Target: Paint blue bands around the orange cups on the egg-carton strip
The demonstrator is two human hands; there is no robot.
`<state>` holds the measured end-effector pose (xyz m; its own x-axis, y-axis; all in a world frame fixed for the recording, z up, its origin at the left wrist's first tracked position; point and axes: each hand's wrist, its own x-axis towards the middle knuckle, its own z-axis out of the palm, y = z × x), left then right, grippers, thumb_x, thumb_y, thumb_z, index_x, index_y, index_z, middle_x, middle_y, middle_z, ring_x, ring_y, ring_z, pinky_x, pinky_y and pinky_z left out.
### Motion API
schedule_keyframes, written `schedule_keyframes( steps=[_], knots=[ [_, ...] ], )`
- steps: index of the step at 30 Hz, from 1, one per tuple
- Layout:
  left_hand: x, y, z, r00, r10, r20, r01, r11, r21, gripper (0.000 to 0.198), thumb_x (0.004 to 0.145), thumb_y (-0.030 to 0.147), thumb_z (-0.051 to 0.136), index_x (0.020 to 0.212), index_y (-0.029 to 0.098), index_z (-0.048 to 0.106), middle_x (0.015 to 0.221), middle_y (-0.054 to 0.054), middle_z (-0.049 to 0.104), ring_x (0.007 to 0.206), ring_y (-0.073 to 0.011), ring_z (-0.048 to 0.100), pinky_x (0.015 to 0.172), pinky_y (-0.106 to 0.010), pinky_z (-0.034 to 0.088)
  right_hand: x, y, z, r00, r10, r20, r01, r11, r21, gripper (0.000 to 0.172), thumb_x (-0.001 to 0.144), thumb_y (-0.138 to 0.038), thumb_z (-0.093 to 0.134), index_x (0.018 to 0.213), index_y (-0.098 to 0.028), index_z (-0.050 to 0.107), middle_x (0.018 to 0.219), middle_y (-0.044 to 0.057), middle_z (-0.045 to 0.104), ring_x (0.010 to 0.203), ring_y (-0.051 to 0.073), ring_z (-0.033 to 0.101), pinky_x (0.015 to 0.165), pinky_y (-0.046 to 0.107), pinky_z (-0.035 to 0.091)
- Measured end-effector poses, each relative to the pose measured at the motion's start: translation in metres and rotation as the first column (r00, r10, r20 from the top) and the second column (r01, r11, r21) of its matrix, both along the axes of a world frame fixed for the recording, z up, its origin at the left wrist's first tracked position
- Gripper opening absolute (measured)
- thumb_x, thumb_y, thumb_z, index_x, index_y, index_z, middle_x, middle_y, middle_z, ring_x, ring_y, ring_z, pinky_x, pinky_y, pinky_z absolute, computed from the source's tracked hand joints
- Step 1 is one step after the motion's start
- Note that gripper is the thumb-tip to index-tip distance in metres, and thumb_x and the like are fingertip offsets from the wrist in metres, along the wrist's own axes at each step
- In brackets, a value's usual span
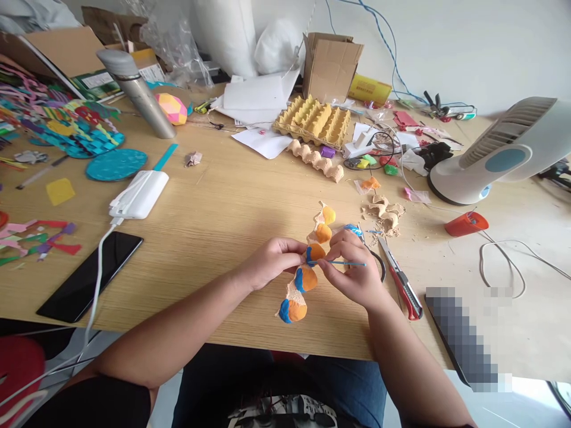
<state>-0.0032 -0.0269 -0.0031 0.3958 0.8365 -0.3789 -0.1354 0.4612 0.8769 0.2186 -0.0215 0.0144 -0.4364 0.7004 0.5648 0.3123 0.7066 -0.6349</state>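
Observation:
An egg carton strip [295,291] with orange and blue clay on its bumps runs lengthwise away from me, near the table's front edge. The nearer bumps carry both colours; the two farthest show only orange. My left hand [272,261] pinches the strip from the left at its middle. Between the thumb and fingers of my right hand [352,267] is a thin blue stick [348,263], its tip against the blue clay at the middle bump. A blue wrapped lump [353,229] and part of a black-handled tool lie behind my right hand, partly hidden.
A red utility knife [405,285] lies right of my right hand, blade out. Beyond are carton scraps [386,213], an orange cup [466,223] and a white fan [495,154]. An egg tray [312,122] stands farther back. At left are a phone [89,276] and a cabled power bank [139,195].

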Motion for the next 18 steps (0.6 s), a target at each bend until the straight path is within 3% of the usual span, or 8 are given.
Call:
schedule_keyframes(
  steps=[13,18],
  knots=[
    [-0.0028,-0.0003,-0.0039,0.996,-0.080,0.042,0.078,0.996,0.040,0.023,0.081,0.026,0.077,0.100,0.016,0.086,0.087,-0.005,0.079,0.082,-0.0182,0.073,0.078,-0.030,0.058,-0.0011,0.0024,-0.0070,0.993,-0.063,0.095,0.057,0.996,0.068,0.020,0.094,-0.014,0.074,0.084,-0.025,0.061,0.089,0.003,0.067,0.085,0.022,0.065,0.077,0.041,0.051],
    [-0.0014,-0.0008,-0.0038,0.998,-0.055,0.035,0.054,0.998,0.032,0.023,0.079,0.027,0.078,0.098,0.016,0.086,0.089,-0.005,0.080,0.082,-0.0186,0.073,0.078,-0.031,0.058,-0.0009,0.0007,-0.0056,0.993,-0.062,0.104,0.054,0.995,0.079,0.019,0.095,-0.015,0.074,0.085,-0.026,0.061,0.091,0.003,0.067,0.086,0.022,0.065,0.077,0.041,0.050]
  ],
)
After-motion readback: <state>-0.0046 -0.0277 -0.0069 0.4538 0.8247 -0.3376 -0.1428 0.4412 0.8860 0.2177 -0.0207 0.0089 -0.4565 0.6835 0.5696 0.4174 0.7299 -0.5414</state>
